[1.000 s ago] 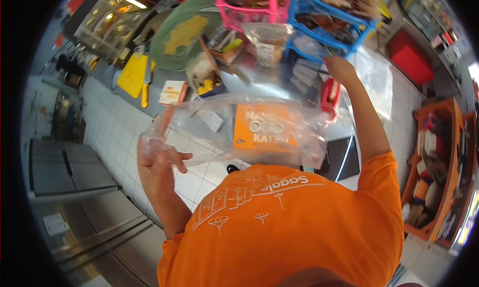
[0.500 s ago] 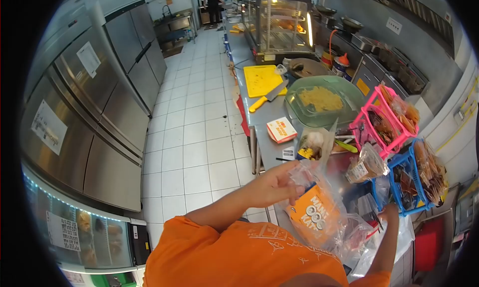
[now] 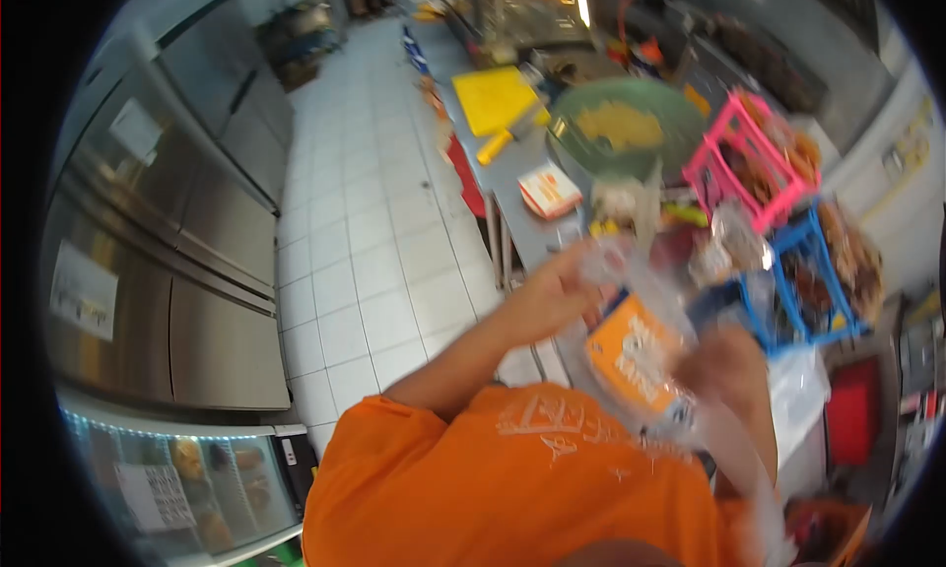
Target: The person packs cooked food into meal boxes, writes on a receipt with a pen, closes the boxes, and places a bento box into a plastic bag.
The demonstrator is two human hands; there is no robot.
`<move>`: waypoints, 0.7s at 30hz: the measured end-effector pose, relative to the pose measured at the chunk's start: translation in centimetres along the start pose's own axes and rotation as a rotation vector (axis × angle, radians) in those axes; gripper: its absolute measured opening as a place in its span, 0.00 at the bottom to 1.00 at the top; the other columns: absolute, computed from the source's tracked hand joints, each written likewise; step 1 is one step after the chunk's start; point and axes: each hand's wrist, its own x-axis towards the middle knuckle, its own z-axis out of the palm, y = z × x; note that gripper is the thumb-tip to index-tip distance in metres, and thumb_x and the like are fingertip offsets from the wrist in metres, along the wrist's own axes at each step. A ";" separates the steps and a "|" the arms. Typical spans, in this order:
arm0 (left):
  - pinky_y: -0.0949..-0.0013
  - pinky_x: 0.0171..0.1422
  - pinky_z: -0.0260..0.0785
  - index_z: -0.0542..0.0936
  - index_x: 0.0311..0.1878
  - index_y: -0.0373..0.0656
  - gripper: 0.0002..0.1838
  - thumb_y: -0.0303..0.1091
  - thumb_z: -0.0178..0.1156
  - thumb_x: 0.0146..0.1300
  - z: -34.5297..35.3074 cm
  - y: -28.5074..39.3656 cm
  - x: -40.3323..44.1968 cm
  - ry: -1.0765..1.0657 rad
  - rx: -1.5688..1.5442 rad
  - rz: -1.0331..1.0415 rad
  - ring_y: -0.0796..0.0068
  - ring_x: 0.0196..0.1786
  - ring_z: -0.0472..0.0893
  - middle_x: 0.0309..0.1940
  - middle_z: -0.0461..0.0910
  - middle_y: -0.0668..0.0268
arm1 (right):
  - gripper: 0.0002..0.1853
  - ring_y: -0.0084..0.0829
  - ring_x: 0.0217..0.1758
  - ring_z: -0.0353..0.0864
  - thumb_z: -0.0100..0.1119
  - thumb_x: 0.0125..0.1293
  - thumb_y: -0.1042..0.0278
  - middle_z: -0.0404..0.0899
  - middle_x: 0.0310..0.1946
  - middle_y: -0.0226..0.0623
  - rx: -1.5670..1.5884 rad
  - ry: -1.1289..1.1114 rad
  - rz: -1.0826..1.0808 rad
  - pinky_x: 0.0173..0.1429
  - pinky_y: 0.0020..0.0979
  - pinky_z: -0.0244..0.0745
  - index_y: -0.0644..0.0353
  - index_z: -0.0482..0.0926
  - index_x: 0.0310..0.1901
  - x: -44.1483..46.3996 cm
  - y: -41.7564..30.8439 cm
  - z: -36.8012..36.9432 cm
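Note:
My left hand (image 3: 560,293) is closed on the gathered top of a clear plastic bag (image 3: 645,281). Inside that bag sits an orange box-like packet (image 3: 641,355) with white lettering, held upright in front of my orange shirt. My right hand (image 3: 727,368) is at the packet's right side, smeared by motion, so its fingers do not show clearly. A translucent plastic strip (image 3: 734,449) hangs below the right hand; whether the fingers grip it is unclear.
On the steel counter stand a red-and-white box (image 3: 550,191), a yellow cutting board (image 3: 493,101), a knife (image 3: 498,145), a green tub (image 3: 567,138), a pink basket (image 3: 711,178) and a blue basket (image 3: 788,281). Steel fridges (image 3: 212,345) line the left side.
My right hand has come from beside the blue basket to the packet's right side, and a plastic strip now trails below it. My left hand still holds the bag. The whole view has shifted.

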 end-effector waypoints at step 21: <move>0.71 0.54 0.68 0.63 0.64 0.37 0.27 0.30 0.57 0.63 1.9 -2.4 -0.2 -0.095 0.167 0.007 0.77 0.46 0.74 0.57 0.70 0.60 | 0.06 0.30 0.53 0.71 0.57 0.56 0.67 0.74 0.46 0.25 -1.216 -0.068 -0.470 0.57 0.33 0.62 0.46 0.84 0.33 11.3 27.0 6.6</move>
